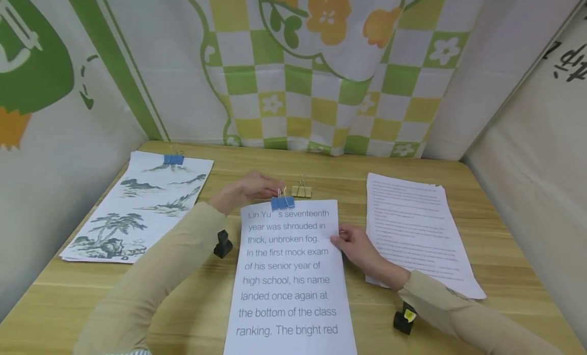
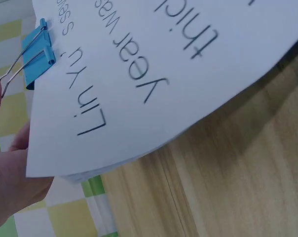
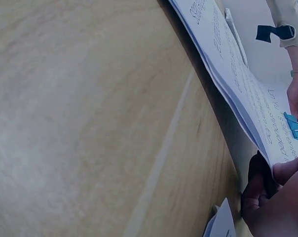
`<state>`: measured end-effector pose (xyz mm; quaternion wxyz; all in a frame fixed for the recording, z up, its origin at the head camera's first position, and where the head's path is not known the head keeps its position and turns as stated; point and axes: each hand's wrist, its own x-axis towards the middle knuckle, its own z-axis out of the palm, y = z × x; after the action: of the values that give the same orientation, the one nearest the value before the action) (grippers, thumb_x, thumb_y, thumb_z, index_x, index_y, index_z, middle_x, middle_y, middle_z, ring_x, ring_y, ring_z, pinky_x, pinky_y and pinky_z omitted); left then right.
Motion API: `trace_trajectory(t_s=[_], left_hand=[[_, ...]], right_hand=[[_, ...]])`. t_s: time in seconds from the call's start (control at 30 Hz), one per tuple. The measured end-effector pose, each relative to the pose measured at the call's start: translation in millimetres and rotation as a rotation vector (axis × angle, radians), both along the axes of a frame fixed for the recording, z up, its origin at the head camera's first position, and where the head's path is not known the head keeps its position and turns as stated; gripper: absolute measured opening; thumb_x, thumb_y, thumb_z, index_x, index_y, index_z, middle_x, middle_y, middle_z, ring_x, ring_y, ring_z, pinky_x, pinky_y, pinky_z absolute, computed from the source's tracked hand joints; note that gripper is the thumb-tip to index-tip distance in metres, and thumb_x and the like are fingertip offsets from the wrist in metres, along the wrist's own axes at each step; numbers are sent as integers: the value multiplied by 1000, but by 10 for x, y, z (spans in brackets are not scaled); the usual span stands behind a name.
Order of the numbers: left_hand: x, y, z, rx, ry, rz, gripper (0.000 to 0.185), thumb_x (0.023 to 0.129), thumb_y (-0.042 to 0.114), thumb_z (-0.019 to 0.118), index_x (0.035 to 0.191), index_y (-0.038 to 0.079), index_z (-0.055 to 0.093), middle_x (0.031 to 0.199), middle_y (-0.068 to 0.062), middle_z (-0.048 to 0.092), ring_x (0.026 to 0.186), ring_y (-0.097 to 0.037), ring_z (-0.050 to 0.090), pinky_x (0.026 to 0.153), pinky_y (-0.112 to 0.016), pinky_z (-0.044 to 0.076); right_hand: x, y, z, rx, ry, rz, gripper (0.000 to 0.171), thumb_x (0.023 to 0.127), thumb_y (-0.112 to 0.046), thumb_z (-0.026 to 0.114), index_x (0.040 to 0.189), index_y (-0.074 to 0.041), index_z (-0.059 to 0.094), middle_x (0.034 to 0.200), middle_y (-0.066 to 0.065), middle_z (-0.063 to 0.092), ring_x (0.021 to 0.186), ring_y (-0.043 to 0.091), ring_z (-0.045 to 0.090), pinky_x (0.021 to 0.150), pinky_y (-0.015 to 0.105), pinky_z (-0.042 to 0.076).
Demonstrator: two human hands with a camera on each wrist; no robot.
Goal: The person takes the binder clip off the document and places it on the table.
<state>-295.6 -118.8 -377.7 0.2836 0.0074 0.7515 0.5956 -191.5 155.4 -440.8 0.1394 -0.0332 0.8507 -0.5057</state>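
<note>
A stack of printed paper (image 1: 286, 273), headed with large text about Lin Yu, is raised off the wooden table in the left wrist view. A blue binder clip (image 1: 282, 202) sits on its top edge. My left hand (image 1: 254, 185) is at that clip, with the thumb at the end of its wire handle (image 2: 21, 66) and other fingers partly hidden behind the paper. At the upper right edge, my right hand (image 1: 359, 248) pinches the stack between thumb and fingers. In the right wrist view the sheets bend towards that grip.
Ink-landscape sheets (image 1: 137, 212) lie at the left under another blue clip (image 1: 174, 159). To the right is a stack of small-print pages (image 1: 412, 227). A gold binder clip (image 1: 301, 191) stands just behind the raised paper. A checked curtain (image 1: 321, 100) hangs along the table's back edge.
</note>
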Motion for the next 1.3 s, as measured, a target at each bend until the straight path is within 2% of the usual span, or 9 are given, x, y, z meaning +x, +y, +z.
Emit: trace_trajectory(t_s=[0.13, 0.3, 0.5, 0.67, 0.83, 1.1, 1.3], left_hand=[[-73, -109, 31, 58, 53, 57, 46, 94, 16, 58, 128, -13, 49, 76, 9, 67, 71, -2, 62, 74, -15, 52], [-186, -309, -13, -24, 95, 114, 48, 94, 20, 59, 128, -13, 49, 74, 11, 65, 71, -1, 62, 77, -16, 52], [-272, -386, -120, -84, 63, 186, 48, 92, 20, 62, 126, -11, 51, 72, 10, 64, 67, -1, 60, 81, -19, 52], [-320, -357, -165, -113, 69, 189, 50, 91, 24, 64, 125, -11, 52, 70, 10, 62, 65, -1, 59, 76, -17, 52], [-347, -315, -179, -135, 75, 183, 51, 91, 26, 64, 124, -11, 53, 68, 9, 61, 63, 0, 57, 73, -16, 51], [-384, -268, -241, -204, 77, 176, 50, 91, 31, 64, 122, -8, 56, 72, 7, 60, 66, -4, 55, 74, -19, 50], [-388, -252, -251, -233, 65, 167, 48, 91, 31, 64, 121, -6, 58, 69, 6, 60, 61, -4, 53, 70, -20, 47]], right_hand=[[4, 10, 4, 14, -14, -12, 29, 95, -12, 54, 122, -4, 58, 95, 9, 72, 83, 13, 66, 75, 25, 52], [18, 25, 11, 34, -15, -38, 30, 94, -12, 54, 123, -3, 58, 94, 9, 72, 82, 13, 66, 75, 27, 53], [7, 102, -10, 72, -27, -60, 27, 94, -11, 54, 118, 1, 59, 88, 10, 72, 73, 12, 64, 66, 24, 51], [-23, 187, -16, 125, 0, -75, 26, 93, -10, 55, 115, 2, 61, 85, 10, 72, 68, 12, 63, 62, 24, 50], [-48, 249, 14, 183, 16, -87, 24, 91, -12, 56, 111, 2, 63, 83, 8, 69, 69, 13, 60, 63, 25, 49], [-53, 326, 27, 230, 23, -97, 26, 91, -11, 57, 111, 4, 62, 85, 10, 68, 71, 13, 59, 63, 26, 48], [-64, 335, 22, 247, 32, -90, 25, 91, -12, 57, 109, 3, 63, 81, 9, 65, 67, 14, 56, 59, 26, 46]])
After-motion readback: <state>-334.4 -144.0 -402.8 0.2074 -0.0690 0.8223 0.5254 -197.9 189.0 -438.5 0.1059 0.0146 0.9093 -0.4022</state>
